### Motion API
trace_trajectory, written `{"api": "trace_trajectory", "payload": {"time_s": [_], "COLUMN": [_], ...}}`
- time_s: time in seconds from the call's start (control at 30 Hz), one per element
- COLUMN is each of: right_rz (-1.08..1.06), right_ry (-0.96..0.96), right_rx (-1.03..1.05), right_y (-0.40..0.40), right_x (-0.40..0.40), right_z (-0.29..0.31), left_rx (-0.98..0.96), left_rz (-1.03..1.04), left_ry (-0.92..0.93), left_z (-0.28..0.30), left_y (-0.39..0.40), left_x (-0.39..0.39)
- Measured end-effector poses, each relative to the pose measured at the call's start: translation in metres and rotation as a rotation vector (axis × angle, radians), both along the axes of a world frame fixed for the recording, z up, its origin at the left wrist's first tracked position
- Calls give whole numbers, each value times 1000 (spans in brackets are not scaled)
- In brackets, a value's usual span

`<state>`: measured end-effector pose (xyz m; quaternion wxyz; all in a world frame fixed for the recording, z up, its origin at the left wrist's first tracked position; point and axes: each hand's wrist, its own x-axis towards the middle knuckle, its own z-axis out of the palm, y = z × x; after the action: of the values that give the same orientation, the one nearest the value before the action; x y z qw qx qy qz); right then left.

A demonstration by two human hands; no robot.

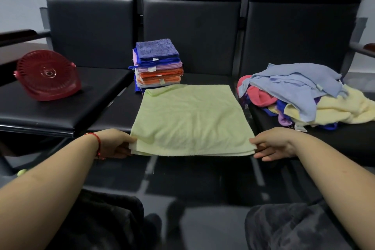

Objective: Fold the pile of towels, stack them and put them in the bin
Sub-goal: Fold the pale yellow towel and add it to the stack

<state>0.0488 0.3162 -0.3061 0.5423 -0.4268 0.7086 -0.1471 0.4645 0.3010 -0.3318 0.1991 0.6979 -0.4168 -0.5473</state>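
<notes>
**Head view: green towel pinched at both near corners, ready for the next fold**

From the head camera I have both hands at the front edge of the middle seat (113,119). My left hand (118,144) grips the near-left corner of the green towel (190,119), and my right hand (274,144) grips the near-right corner, fingers closed on the layered edge. Neither is nearer; the towel lies dead ahead, between them.

It is already doubled (I count stacked layers along the near edge), and its long axis runs left to right, so I judge the next fold should go sideways, one corner carried across to the other.

Beyond it, touching its far-left corner, stands the folded stack (158,65). The unfolded pile (304,95) sits on the right seat, the red bin (48,75) tipped over on the left seat.
</notes>
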Motion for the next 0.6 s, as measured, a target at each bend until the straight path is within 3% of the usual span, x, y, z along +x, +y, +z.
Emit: {"api": "trace_trajectory", "payload": {"time_s": [0.3, 0.6], "right_rz": [-63, -197], "right_ry": [-68, -350], "right_rx": [-41, -200], "right_y": [0, 3], "right_x": [4, 3], "right_z": [1, 22], "left_rx": [-39, -317], "left_rz": [39, 213], "left_ry": [113, 225], "left_z": [-1, 16], "left_y": [1, 1], "left_x": [4, 4]}}
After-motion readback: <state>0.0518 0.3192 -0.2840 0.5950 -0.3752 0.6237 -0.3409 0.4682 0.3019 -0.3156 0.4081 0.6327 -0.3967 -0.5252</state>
